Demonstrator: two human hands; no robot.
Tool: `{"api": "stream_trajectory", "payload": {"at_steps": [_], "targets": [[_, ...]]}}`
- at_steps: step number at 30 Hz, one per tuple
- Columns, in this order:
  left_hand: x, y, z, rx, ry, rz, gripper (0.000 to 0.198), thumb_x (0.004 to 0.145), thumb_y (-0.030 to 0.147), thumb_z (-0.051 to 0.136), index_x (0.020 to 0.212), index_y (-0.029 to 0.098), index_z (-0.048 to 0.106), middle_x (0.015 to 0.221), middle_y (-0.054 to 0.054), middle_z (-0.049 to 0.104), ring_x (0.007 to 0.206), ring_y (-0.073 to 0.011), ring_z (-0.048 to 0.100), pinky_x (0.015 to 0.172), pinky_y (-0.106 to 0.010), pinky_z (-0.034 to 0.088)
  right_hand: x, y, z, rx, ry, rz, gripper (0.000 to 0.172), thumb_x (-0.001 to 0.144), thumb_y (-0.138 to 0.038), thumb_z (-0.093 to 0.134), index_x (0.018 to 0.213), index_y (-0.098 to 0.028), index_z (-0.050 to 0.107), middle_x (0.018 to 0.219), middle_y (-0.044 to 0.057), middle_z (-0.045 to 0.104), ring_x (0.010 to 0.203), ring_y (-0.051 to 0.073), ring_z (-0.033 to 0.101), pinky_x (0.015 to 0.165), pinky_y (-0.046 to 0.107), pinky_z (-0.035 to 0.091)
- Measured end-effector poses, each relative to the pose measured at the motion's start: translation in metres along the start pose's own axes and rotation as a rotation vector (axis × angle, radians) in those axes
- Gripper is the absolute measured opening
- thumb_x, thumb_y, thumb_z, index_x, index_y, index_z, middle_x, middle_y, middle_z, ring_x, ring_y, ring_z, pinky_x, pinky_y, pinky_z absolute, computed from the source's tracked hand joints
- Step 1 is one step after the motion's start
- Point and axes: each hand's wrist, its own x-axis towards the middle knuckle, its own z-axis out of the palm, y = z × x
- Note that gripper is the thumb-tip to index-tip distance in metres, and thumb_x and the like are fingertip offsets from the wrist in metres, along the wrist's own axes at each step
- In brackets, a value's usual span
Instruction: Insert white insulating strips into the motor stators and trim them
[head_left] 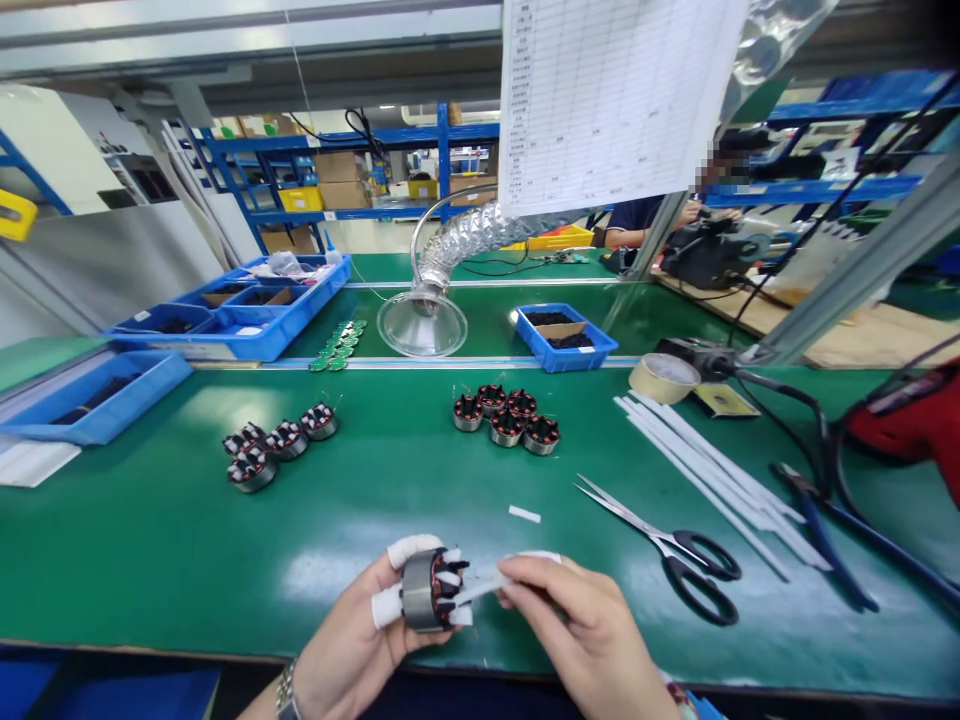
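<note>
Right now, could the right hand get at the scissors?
Probably yes: the scissors lie on the green table close to the right hand, handles on its side, with nothing seen between them. It is pinching a white strip, though, which might need putting down first.

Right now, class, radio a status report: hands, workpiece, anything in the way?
Left hand grips round silver-rimmed, copper-wound metal core. Right hand pinches thin white strip at its face. No obstruction seen; black-handled steel scissors lie apart.
</note>
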Motion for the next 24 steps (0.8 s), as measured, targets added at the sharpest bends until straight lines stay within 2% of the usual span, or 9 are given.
{"api": "stream_trajectory", "payload": {"at_steps": [2, 8, 11, 16, 21, 24], "targets": [[-0.002, 0.000, 0.000, -0.004, -0.028, -0.004, 0.030, 0.075, 0.012, 0.057, 0.104, 0.018, 0.053, 0.098, -0.008, 0.066, 0.080, -0.0198, 0.065, 0.073, -0.033, 0.050, 0.000, 0.002, 0.005, -0.080, 0.023, -0.063, 0.016, 0.081, -0.020, 0.050, 0.090, -0.021, 0.064, 0.074, 0.001, 0.070, 0.062, 0.013, 0.065, 0.056, 0.021, 0.052], [-0.009, 0.002, 0.008, 0.061, -0.047, -0.024, 0.029, 0.076, 0.020, 0.057, 0.104, 0.018, 0.052, 0.097, -0.009, 0.065, 0.079, -0.0190, 0.065, 0.069, -0.028, 0.048, -0.001, 0.004, 0.006, -0.091, -0.076, -0.098, 0.014, 0.082, -0.017, 0.048, 0.077, -0.020, 0.061, 0.067, 0.000, 0.063, 0.059, 0.012, 0.059, 0.054, 0.021, 0.048], [-0.010, 0.004, 0.016, 0.116, -0.066, -0.039, 0.025, 0.077, 0.019, 0.056, 0.101, 0.017, 0.052, 0.096, -0.009, 0.064, 0.079, -0.0171, 0.064, 0.063, -0.024, 0.048, -0.003, 0.004, 0.005, -0.114, -0.070, -0.214, 0.015, 0.081, -0.012, 0.047, 0.079, -0.018, 0.061, 0.064, 0.002, 0.057, 0.059, 0.013, 0.054, 0.052, 0.023, 0.045], [-0.015, 0.005, 0.026, 0.147, -0.133, -0.047, 0.025, 0.072, 0.014, 0.060, 0.096, 0.017, 0.053, 0.092, -0.006, 0.063, 0.081, -0.0151, 0.062, 0.064, -0.024, 0.049, -0.005, 0.006, 0.004, -0.134, -0.023, -0.399, 0.017, 0.077, -0.007, 0.047, 0.072, -0.017, 0.059, 0.055, 0.001, 0.049, 0.054, 0.014, 0.047, 0.048, 0.025, 0.041], [-0.016, 0.002, 0.035, 0.249, -0.131, -0.017, 0.027, 0.066, 0.011, 0.062, 0.090, 0.015, 0.052, 0.086, -0.005, 0.064, 0.072, -0.0139, 0.062, 0.062, -0.025, 0.048, -0.014, 0.017, 0.001, -0.156, -0.124, -0.393, 0.022, 0.077, -0.010, 0.044, 0.064, -0.021, 0.058, 0.059, 0.003, 0.051, 0.056, 0.016, 0.053, 0.047, 0.026, 0.043], [-0.015, 0.000, 0.037, 0.273, -0.097, 0.002, 0.029, 0.064, 0.011, 0.061, 0.090, 0.017, 0.050, 0.087, -0.005, 0.062, 0.075, -0.0158, 0.061, 0.062, -0.027, 0.048, -0.019, 0.021, 0.000, -0.196, -0.118, -0.371, 0.018, 0.082, -0.020, 0.044, 0.071, -0.023, 0.059, 0.056, 0.003, 0.050, 0.058, 0.018, 0.057, 0.049, 0.026, 0.045]]}}
